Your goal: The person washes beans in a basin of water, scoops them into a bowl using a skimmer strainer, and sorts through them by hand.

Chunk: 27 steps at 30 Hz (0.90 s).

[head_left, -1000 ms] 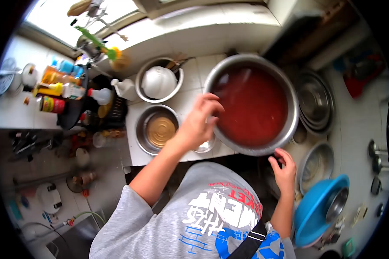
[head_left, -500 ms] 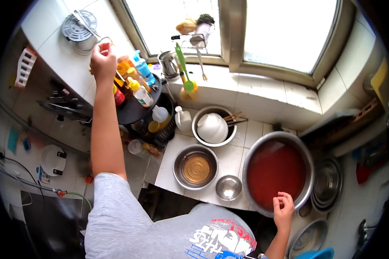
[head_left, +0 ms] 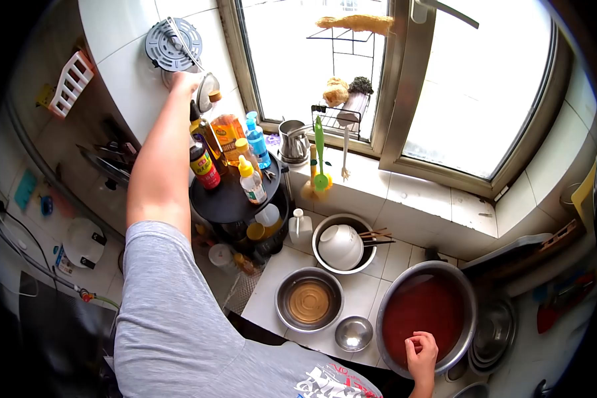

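My left hand (head_left: 186,81) is stretched out to the tiled wall at the upper left, its fingers closed at the handle of a mesh strainer (head_left: 208,85). Behind the strainer's handle hangs a round grey slotted rack (head_left: 173,44). The fingertips are partly hidden. My right hand (head_left: 422,350) hovers over the front rim of a large metal basin (head_left: 469,315) of red liquid (head_left: 424,312). Its fingers are loosely curled together, and nothing shows in them.
Sauce and soap bottles (head_left: 204,166) crowd a round black shelf (head_left: 229,202) below my left arm. On the tiled counter stand a pot with a white bowl (head_left: 340,247), a metal bowl (head_left: 308,300) and a small steel bowl (head_left: 353,333). Stacked basins (head_left: 494,331) lie right.
The view has shifted left and up, so the counter appears lower. My left hand has closed in on the strainer, whose mesh now shows beside it. My right hand stays over the basin, fingers curled.
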Motion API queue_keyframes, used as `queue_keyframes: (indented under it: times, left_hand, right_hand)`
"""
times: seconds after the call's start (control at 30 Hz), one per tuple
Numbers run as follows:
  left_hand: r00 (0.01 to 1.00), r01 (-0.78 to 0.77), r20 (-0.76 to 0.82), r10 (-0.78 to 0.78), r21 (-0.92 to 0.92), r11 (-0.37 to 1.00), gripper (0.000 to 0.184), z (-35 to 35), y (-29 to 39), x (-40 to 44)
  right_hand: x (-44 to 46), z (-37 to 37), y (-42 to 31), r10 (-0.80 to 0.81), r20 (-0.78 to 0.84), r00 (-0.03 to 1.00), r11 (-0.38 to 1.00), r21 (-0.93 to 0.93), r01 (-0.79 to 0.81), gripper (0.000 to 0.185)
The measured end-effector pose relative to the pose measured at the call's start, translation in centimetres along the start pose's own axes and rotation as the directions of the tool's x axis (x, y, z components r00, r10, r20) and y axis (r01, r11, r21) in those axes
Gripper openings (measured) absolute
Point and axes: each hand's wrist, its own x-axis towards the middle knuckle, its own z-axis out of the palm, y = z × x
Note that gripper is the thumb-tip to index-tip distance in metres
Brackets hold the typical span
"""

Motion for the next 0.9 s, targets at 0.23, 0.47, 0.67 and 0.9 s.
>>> queue_keyframes:
  times: [0.23,0.47,0.67,0.9]
  left_hand:
    - [0.973,0.113,0.195,-0.125,0.071,0.991,0.059,1.1,0.4,0.0]
    - [0.987,0.082,0.143,-0.067,-0.100,0.992,0.030,-1.0,4.1,-4.1]
    - [0.984,0.048,0.180,-0.002,-0.247,0.968,0.022,-0.1,2.8,-3.7]
    - [0.982,-0.025,0.188,0.023,0.009,1.000,0.022,-0.2,1.5,-3.3]
  right_hand:
    - [-0.1,0.5,-0.1,-0.012,0.009,1.000,1.000,-0.018,0.012,0.008]
    - [-0.9,0.7,-0.1,-0.031,-0.005,0.999,0.999,-0.030,0.031,0.008]
    - [-1.5,0.7,-0.4,-0.035,-0.011,0.999,0.998,-0.046,0.035,0.008]
    - [-2.0,0.6,0.4,-0.007,-0.021,1.000,0.999,-0.031,0.007,0.008]
